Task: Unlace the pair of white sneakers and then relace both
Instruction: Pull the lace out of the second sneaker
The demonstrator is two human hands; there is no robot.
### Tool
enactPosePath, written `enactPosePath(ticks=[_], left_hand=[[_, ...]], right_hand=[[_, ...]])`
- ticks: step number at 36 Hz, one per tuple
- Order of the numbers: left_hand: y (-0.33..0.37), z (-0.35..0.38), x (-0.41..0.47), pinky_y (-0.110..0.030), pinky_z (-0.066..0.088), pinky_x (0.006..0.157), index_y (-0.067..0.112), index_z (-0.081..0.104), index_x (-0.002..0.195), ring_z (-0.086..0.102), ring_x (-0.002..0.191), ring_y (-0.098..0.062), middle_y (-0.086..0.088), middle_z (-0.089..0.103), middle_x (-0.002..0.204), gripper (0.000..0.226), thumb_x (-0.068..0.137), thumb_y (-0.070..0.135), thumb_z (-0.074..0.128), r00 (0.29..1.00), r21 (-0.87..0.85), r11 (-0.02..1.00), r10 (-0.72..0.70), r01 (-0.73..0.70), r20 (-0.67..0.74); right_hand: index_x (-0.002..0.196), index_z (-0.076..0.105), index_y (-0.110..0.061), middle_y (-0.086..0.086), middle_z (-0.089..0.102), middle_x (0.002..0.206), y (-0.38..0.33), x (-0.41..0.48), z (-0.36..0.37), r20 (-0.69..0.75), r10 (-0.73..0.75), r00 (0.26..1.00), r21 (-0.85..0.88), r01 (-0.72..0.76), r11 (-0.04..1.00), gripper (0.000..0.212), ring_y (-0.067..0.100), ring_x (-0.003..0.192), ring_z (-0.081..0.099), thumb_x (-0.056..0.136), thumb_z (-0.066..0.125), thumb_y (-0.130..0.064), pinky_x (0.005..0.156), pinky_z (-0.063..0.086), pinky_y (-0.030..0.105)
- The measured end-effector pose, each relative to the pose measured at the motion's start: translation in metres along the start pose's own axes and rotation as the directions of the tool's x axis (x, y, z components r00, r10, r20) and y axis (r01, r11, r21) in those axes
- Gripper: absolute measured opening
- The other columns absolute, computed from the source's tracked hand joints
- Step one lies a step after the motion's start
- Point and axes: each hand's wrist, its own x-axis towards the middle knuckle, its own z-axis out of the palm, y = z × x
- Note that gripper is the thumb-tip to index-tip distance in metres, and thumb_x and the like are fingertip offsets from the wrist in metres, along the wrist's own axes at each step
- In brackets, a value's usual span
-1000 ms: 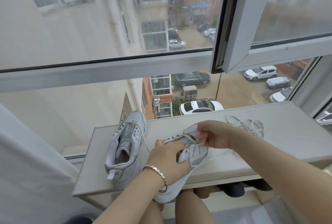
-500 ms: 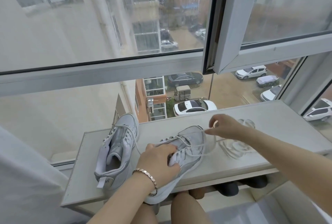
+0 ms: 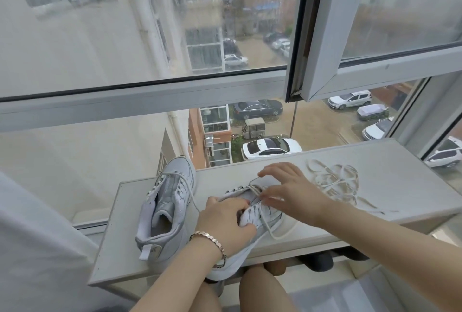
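I see a shelf in front of the window. One sneaker stands on the shelf's left part, toe toward the glass. The other sneaker lies just right of it, heel over the near edge. The left hand is on its near part and the right hand on its far part. A loose lace lies on the shelf, further right.

Two white sneakers sat on one shelf: the far sneaker and the near sneaker. Two hands showed, the left hand and the right hand, with one bracelet. One heap of loose lace lay there. Through the lower pane, six parked cars and one three-wheeler showed; the blurred cars farther off numbered perhaps five.
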Motion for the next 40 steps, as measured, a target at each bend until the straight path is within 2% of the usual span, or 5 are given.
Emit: enactPosePath(ticks=[12, 17, 23, 32, 40], left_hand=[[0.0, 0.001, 0.0, -0.026, 0.043, 0.079, 0.035, 0.058, 0.1, 0.032, 0.101, -0.012, 0.007, 0.063, 0.099, 0.031, 0.07, 0.041, 0.052, 1.0, -0.041, 0.999, -0.026, 0.025, -0.017], [0.001, 0.001, 0.001, -0.025, 0.041, 0.078, 0.034, 0.058, 0.107, 0.032, 0.105, -0.012, 0.013, 0.06, 0.092, 0.031, 0.077, 0.035, 0.055, 1.0, -0.041, 0.999, -0.009, 0.009, -0.018], [0.0, 0.001, 0.001, -0.027, 0.044, 0.083, 0.035, 0.058, 0.107, 0.034, 0.11, -0.013, 0.013, 0.057, 0.093, 0.032, 0.076, 0.036, 0.056, 0.999, -0.045, 0.999, -0.025, 0.024, -0.022], [0.001, 0.0, 0.0, -0.031, 0.045, 0.087, 0.033, 0.058, 0.109, 0.034, 0.11, -0.016, 0.01, 0.059, 0.097, 0.037, 0.073, 0.039, 0.053, 1.0, -0.04, 0.999, -0.022, 0.022, -0.005], [0.002, 0.001, 0.0, -0.027, 0.042, 0.083, 0.043, 0.043, 0.085, 0.03, 0.1, -0.012, 0.011, 0.059, 0.099, 0.026, 0.059, 0.048, 0.041, 0.999, -0.04, 0.999, -0.028, 0.029, 0.03]], right_hand=[[0.075, 0.069, -0.021, -0.002, 0.065, 0.089, 0.013, -0.006, 0.017, -0.111, -0.044, 0.993, -0.319, 0.007, 0.948, 0.023, 0.021, 0.086, 0.064, 0.058, 0.084, -0.014, 0.084, 0.048, 0.037], [0.091, 0.068, -0.018, 0.002, 0.063, 0.104, 0.052, -0.006, 0.002, -0.068, 0.3, 0.952, -0.371, -0.303, 0.878, 0.017, 0.026, 0.108, 0.055, 0.077, 0.069, -0.008, 0.096, 0.036, 0.041], [0.111, 0.061, -0.023, 0.002, 0.056, 0.115, 0.091, -0.009, -0.018, -0.021, 0.714, 0.699, -0.399, -0.661, 0.636, 0.025, 0.024, 0.112, 0.045, 0.095, 0.042, -0.019, 0.088, 0.033, 0.034], [0.11, 0.067, -0.019, -0.004, 0.061, 0.112, 0.016, 0.002, -0.004, 0.139, 0.059, 0.988, 0.102, -0.074, 0.992, 0.024, 0.012, 0.106, 0.05, 0.087, 0.062, -0.026, 0.09, 0.03, 0.017], [0.107, 0.066, -0.016, 0.001, 0.062, 0.103, 0.011, 0.001, 0.014, 0.145, 0.22, 0.965, 0.057, -0.23, 0.971, 0.024, 0.017, 0.1, 0.053, 0.093, 0.053, -0.03, 0.082, 0.034, 0.022]])
